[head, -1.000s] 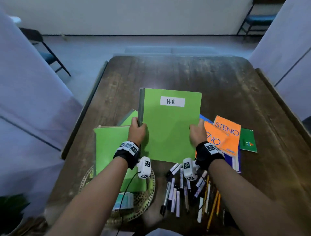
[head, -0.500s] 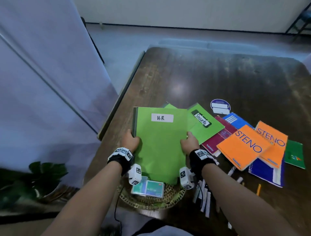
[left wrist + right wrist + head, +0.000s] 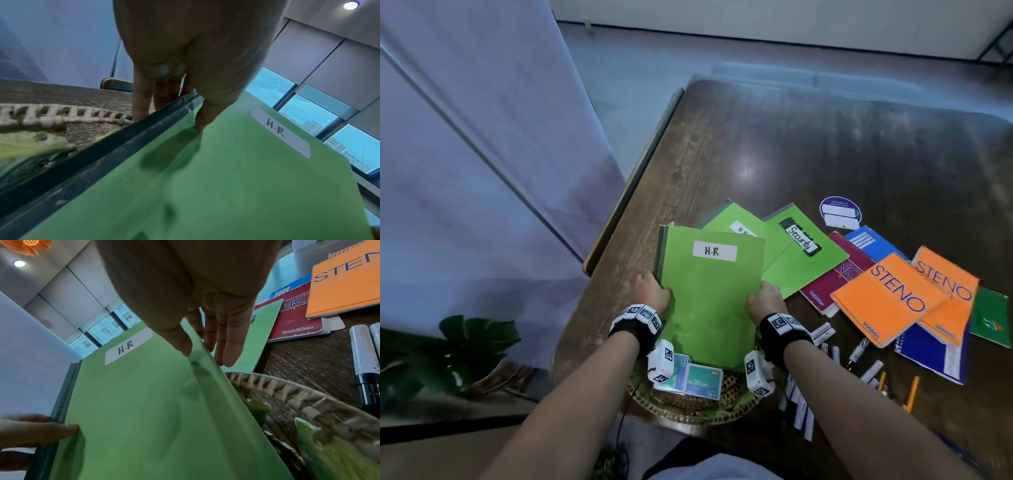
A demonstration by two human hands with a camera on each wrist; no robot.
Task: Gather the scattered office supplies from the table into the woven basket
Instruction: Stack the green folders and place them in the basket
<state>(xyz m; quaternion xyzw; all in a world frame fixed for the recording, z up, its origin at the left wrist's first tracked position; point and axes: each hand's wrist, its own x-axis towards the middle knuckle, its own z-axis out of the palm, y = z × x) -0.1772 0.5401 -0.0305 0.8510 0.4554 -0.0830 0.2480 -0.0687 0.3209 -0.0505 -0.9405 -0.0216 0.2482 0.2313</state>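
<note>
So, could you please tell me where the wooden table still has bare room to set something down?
The far half of the dark wooden table is bare, beyond the green folders and round blue sticker. A narrow strip lies left of the green H-R folder. It is crowded by the orange STENO pads, markers and woven basket.

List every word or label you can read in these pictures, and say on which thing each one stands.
"H-R": white label on the held green book.
"H.R", partly hidden: green book behind.
"Security": third green book.
"STENO": both orange pads.
"bubbles": maroon notebook.
Round sticker, basket cards: too small.
</note>
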